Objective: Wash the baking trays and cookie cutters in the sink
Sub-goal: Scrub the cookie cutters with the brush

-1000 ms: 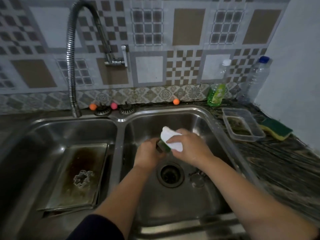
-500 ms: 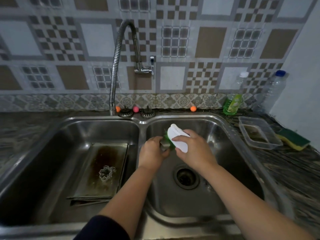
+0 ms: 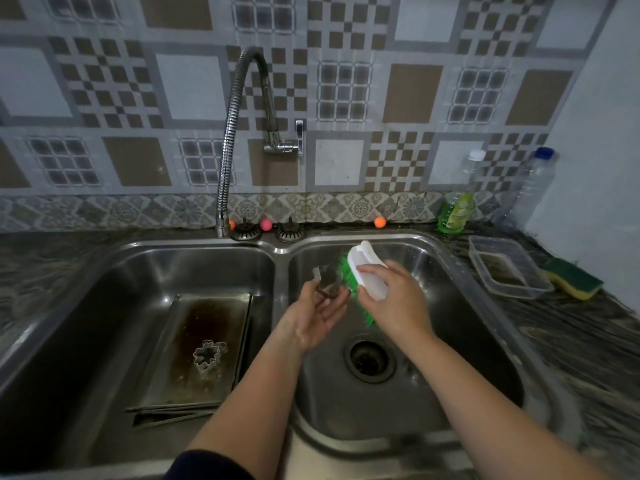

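Trays lie stacked in the left basin with a flower cutter on top, unwashed; over the right basin the left hand pinches a metal cutter while the right hand grips the green-bristled brush against it; scrubbing seems underway, rinsing likely next

A small metal cookie cutter is up over the right basin of the sink. In the left basin lie stacked baking trays, the top one stained brown, with a flower-shaped cutter resting on it.
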Demonstrator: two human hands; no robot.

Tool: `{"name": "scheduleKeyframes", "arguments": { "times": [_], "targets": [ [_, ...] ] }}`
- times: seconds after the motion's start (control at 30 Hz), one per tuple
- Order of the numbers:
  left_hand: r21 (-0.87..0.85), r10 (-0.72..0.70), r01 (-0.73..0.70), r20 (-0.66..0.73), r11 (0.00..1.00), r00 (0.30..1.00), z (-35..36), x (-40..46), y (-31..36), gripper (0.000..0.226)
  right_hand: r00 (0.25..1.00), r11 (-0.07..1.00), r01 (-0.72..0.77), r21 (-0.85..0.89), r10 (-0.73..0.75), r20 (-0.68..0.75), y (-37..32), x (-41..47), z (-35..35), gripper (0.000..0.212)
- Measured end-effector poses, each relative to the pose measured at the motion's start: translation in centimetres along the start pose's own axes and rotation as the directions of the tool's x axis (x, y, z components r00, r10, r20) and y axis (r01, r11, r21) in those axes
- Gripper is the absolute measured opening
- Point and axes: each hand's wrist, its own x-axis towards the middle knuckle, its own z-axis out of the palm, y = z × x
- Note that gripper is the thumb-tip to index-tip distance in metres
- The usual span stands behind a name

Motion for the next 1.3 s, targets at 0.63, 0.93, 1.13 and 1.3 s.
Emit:
{"name": "scheduleKeyframes", "arguments": {
  "times": [0.63,0.93,1.13,1.3],
  "targets": [
    [-0.053,0.003,-0.006,-0.069,0.999,0.998,-0.6,1.7,1.1,0.028,0.996,0.987,0.088,-0.131,-0.085,0.034,-2.0,1.4,0.2,0.036],
    [0.919,0.655,-0.242,-0.023,0.311,0.755,-3.0,-0.5,2.6,0.039,0.976,0.984,0.152,-0.097,-0.134,0.174,-2.8,1.2,1.9,0.035],
    [0.972,0.671,-0.222,0.117,0.073,0.732,-4.4,-1.0,4.7,0.041,0.981,0.994,0.112,-0.018,-0.108,0.163,-2.6,1.2,3.0,0.033],
    [0.98,0.668,-0.198,0.149,-0.002,0.729,-5.4,-1.1,5.2,0.026,0.915,0.959,0.282,0.015,-0.273,0.298,-4.3,1.0,4.1,0.033]
  ]
}}
